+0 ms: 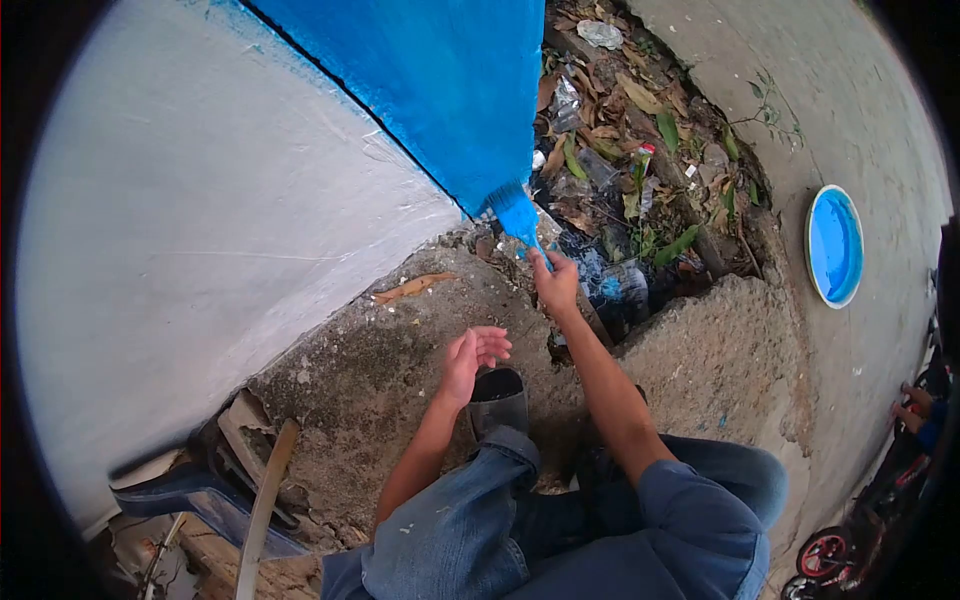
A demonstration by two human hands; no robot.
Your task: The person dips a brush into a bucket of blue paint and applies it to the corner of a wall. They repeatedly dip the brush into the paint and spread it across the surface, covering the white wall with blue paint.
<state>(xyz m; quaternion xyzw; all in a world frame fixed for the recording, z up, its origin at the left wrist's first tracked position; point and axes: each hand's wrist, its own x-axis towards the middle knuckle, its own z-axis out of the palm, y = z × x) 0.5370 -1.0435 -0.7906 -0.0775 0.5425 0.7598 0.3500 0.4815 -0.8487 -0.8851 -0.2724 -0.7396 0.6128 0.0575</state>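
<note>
My right hand (555, 282) is closed round the handle of a paintbrush (517, 214) covered in blue paint. Its bristles touch the bottom corner of the blue-painted wall (430, 90). My left hand (477, 362) hovers above my shoe, its fingers stretched out and holding nothing. To the left of the blue face, past a dark edge line, runs a white wall (200, 230). Off to the far right, a round white-rimmed tub of blue paint (836, 246) rests on the pavement.
Dry leaves and plastic litter (640, 150) fill a trench beside the blue wall. Broken concrete (720, 350) lies under and around my feet. A wooden stick (268, 510) and dark blue plastic debris (215, 505) are at lower left. A person's hands (912, 402) and a red-wheeled motorcycle (823, 556) appear at lower right.
</note>
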